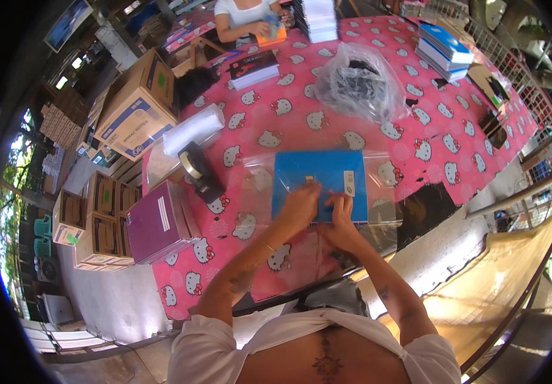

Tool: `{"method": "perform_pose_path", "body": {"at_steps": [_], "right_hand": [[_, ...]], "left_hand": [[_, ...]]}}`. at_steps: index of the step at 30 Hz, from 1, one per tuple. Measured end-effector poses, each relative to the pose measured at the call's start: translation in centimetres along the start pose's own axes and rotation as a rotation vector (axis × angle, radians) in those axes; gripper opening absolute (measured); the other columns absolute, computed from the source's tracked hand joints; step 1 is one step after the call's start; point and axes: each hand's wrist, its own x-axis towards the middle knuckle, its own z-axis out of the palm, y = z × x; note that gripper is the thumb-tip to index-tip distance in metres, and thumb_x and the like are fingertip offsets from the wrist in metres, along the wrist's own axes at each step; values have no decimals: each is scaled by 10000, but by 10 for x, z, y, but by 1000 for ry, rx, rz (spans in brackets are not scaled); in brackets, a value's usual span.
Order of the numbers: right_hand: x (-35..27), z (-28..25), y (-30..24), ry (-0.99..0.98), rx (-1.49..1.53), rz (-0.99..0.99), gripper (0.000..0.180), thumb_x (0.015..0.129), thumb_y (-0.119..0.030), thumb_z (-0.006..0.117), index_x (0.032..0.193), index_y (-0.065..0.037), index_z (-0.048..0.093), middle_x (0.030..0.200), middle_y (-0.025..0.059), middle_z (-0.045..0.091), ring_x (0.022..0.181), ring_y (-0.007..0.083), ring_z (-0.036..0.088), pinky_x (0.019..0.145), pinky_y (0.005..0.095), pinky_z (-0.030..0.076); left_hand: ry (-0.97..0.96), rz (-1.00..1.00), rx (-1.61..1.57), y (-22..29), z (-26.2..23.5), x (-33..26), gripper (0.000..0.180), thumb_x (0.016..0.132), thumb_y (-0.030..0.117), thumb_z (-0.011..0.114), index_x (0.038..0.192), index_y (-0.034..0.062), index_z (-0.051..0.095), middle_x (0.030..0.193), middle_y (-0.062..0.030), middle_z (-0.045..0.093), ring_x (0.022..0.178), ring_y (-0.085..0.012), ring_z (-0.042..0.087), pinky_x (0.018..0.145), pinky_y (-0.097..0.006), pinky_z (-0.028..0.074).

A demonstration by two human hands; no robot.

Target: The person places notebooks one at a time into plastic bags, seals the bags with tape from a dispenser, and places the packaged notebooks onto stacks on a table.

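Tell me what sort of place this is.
Probably a small workshop handling notebooks: a blue notebook and stacked purple notebooks lie on the table with a tape dispenser, and cardboard boxes stand at the left.

- We had a blue book (294,168) before us, lying flat on the pink patterned tablecloth (315,120), its wider side running left to right.
- On its blue face we saw an upright white label (349,182) toward the right and a small yellowish patch (309,178) nearer the middle.
- We had a clear plastic sheet (381,185) spread around it, reaching past its left and right edges, slightly creased, the cloth's print showing through.
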Motion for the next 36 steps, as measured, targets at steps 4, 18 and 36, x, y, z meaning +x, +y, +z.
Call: {"method": "perform_pose_path", "body": {"at_steps": [4, 18, 36], "right_hand": [[14, -37, -60, 25, -680, -275, 795, 667, -363, 811, 1313, 8, 533, 1299, 166, 455, 1324, 325, 365, 1094, 590, 241], [22, -51, -30, -311, -782, -365, 810, 580, -341, 874, 1257, 5, 593, 1145, 99, 575, 1107, 281, 565, 967, 408, 423], [24, -63, 0, -321, -745, -391, 755, 627, -396, 843, 1217, 14, 612, 1133, 99, 590, 1113, 283, 581, 992, 434, 412]], "left_hand": [[184, 77, 234, -14, 31, -19, 414, 841, 33, 524, 1226, -116, 552, 1283, -299, 568, 1249, -413, 530, 1073, -452, 422], [1076, -702, 222, -159, -111, -125, 248, 859, 157, 708, 1043, -4, 669, 921, -168, 616, 778, -313, 622, 724, -460, 528], [451, -1235, 549, -134, -125, -112, 200, 872, 190, 678, 759, 27, 694, 723, -55, 681, 653, -140, 647, 568, -317, 507]]}}
